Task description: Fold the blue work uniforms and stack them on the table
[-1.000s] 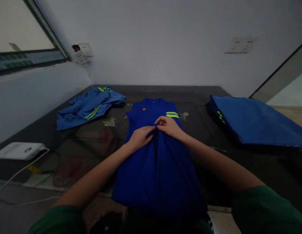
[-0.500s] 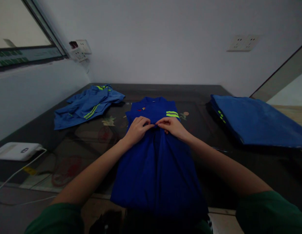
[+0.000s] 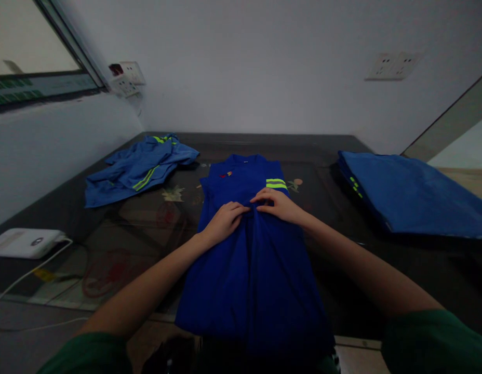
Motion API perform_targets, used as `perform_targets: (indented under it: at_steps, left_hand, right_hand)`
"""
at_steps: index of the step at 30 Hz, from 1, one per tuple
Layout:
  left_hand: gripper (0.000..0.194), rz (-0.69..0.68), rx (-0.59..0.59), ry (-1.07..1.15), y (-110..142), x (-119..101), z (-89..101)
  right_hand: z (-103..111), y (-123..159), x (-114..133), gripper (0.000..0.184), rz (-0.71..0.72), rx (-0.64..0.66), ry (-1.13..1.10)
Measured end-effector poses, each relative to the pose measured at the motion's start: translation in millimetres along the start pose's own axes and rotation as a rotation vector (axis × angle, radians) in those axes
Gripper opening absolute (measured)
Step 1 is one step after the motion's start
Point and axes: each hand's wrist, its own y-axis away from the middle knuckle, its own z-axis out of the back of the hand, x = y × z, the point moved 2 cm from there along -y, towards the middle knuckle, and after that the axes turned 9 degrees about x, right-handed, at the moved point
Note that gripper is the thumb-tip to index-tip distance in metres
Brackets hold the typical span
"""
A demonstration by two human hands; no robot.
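Observation:
A deep blue work jacket (image 3: 221, 291) lies front up before me, its collar pointing away and its lower end hanging over the near table edge. A yellow-green striped band shows at its upper right and small red marks at its upper left. On the front placket, midway down, my left hand (image 3: 226, 222) is closed on the cloth at the left edge. Just right of it, my right hand (image 3: 278, 205) pinches the right edge of the placket. The fingertips are close together, and any fastener between them is too small to make out.
At the back left lies a crumpled blue garment (image 3: 143, 166) with yellow-green stripes. A folded blue garment stack (image 3: 420, 195) rests on the right. A white device (image 3: 28, 242) with a cable sits at the left on the dark glass-topped table (image 3: 319, 182).
My left hand has shifted slightly down along the placket, and its fingers are flatter. My right hand's fingertips have moved a little, still at the placket. The jacket stays in place.

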Motion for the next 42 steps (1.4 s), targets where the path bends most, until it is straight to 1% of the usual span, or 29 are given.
perform_targets:
  at_steps: [3, 6, 8, 10, 13, 16, 21, 24, 26, 29, 31, 33, 35, 37, 39, 41, 42]
  left_hand:
    - [0.031, -0.007, 0.014, -0.019, 0, 0, 1.3]
    - [0.026, -0.046, 0.057, -0.067, 3, -1, 5.1]
    - [0.023, -0.087, 0.108, -0.113, 5, -3, 8.1]
    - [0.023, -0.097, 0.148, -0.156, 7, -5, 10.6]
    - [0.024, -0.028, 0.154, -0.189, 8, -9, 12.5]
    - [0.024, 0.055, 0.157, -0.178, 7, -13, 11.6]
    - [0.026, 0.178, 0.137, -0.229, 3, -23, 4.8]
    - [0.026, 0.205, 0.105, -0.268, 3, -29, 0.2]
    - [0.03, 0.193, 0.085, -0.262, 4, -31, -0.6]
    - [0.036, 0.122, 0.088, -0.211, 7, -35, 1.2]
    - [0.033, 0.072, 0.093, -0.176, 10, -39, 2.3]
    - [0.029, 0.064, 0.08, -0.169, 13, -41, 1.4]
    - [0.035, 0.074, 0.079, -0.187, 15, -42, -2.9]
    - [0.047, 0.071, 0.108, -0.197, 17, -42, -9.1]
    - [0.049, 0.065, 0.144, -0.186, 17, -41, -13.1]
    - [0.045, 0.078, 0.148, -0.145, 16, -39, -11.4]
    - [0.041, 0.091, 0.136, -0.116, 15, -38, -8.2]
  right_hand:
    - [-3, -1, -3, 0.011, 0.03, 0.015, 0.104]
    - [-10, -6, -6, 0.003, 0.034, 0.029, 0.132]
    - [-15, -10, -8, 0.003, 0.004, 0.053, 0.149]
    - [-20, -13, -9, 0.004, -0.056, 0.074, 0.19]
    - [-27, -15, -9, 0.004, -0.143, 0.088, 0.268]
    - [-33, -14, -8, 0.006, -0.182, 0.085, 0.326]
    - [-41, -9, -3, 0.01, -0.169, 0.041, 0.448]
    - [-45, -8, 2, 0.013, -0.168, 0.012, 0.569]
    - [-46, -8, 4, 0.015, -0.174, 0.014, 0.622]
    - [-48, -9, 3, 0.014, -0.172, 0.032, 0.63]
    - [-50, -8, 0, 0.014, -0.166, 0.029, 0.618]
    - [-50, -7, -4, 0.016, -0.151, 0.015, 0.59]
    - [-47, -7, -9, 0.018, -0.112, 0.004, 0.516]
    - [-38, -5, -16, 0.021, -0.047, -0.029, 0.387]
    - [-20, -3, -24, 0.024, -0.013, -0.131, 0.252]
    - [1, 0, -34, 0.023, -0.058, -0.268, 0.155]
    - [11, 1, -39, 0.021, -0.093, -0.316, 0.13]
